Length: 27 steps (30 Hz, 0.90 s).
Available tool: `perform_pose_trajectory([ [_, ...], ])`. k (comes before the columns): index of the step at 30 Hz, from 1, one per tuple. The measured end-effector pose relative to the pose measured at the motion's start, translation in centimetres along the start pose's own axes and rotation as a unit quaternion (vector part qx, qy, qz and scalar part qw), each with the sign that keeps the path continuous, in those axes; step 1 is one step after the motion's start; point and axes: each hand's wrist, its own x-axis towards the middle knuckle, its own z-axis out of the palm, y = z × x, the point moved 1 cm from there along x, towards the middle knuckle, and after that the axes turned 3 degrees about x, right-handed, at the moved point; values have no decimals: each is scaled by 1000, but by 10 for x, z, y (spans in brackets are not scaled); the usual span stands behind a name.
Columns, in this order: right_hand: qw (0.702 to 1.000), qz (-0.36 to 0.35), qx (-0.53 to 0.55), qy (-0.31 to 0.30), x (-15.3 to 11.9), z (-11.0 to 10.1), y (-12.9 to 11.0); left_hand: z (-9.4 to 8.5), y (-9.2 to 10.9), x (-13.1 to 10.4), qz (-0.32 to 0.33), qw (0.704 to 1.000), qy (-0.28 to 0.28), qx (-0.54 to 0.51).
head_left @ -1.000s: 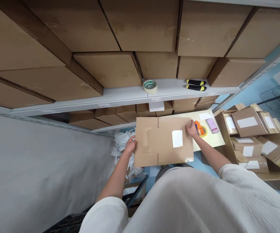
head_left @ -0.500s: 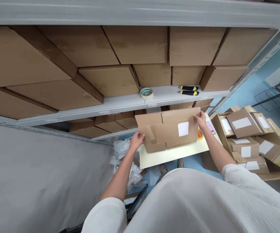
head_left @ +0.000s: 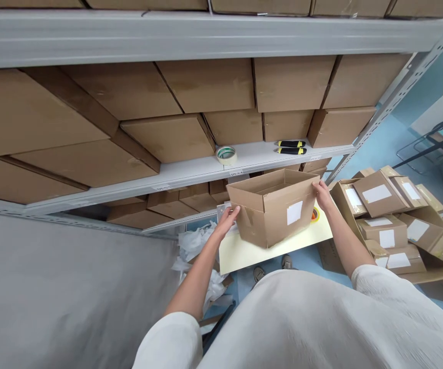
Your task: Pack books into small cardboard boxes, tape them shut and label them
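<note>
With the carton [head_left: 273, 212] squared up into a box shape and open at the top, you're carrying it from both ends, which is what keeps the walls from folding flat again. It sits just above the pale counter [head_left: 244, 251], tilted with one corner toward you; whether its bottom touches the surface I can't tell. A white label [head_left: 294, 212] faces you on the long side, with a strip of clear tape near the left corner.

Your left hand [head_left: 229, 220] is at the carton's 9 o'clock, fingers spread flat against the short wall, pushing rather than pinching. Your right hand [head_left: 322, 195] is at 3 o'clock, grip closed on the upper right edge, thumb on the outside. Opposed pressure like that holds the shape.

At 3 o'clock on the counter, half hidden behind the carton, an orange tape dispenser [head_left: 315, 214] sits close to your right wrist. At 12 o'clock, the grey shelf [head_left: 190, 171] carries a roll of tape [head_left: 226, 154] and two black-and-yellow knives [head_left: 290, 147], both parked on the front lip. Brown stock boxes [head_left: 167, 136] fill the shelf behind them.

Further out at 3 o'clock, a heap of labelled parcels [head_left: 386, 215] lies in a large open carton. At 8 o'clock, crumpled white paper [head_left: 194, 246] is on the floor.
</note>
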Motion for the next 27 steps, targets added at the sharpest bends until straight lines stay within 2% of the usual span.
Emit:
perform_pose_trajectory([
  [3,999,-1,-2,-34,-6,1,-11,8,13,2,-12,997,-63,-52],
  [7,993,47,-20,-105,-20,6,-19,18,23,2,-1,990,-98,-98],
  [10,984,83,-38,-153,-29,11,-16,25,28,4,25,988,-89,-124],
  [12,981,83,-51,-170,-33,13,-13,27,30,5,35,989,-73,-121],
  [15,981,62,-64,-174,-34,14,-8,27,29,6,44,991,-58,-110],
  [22,976,19,-125,-179,-23,13,-9,28,30,12,123,984,-89,-91],
  [27,973,-7,-139,-183,-14,11,-7,27,25,18,132,987,-47,-74],
])
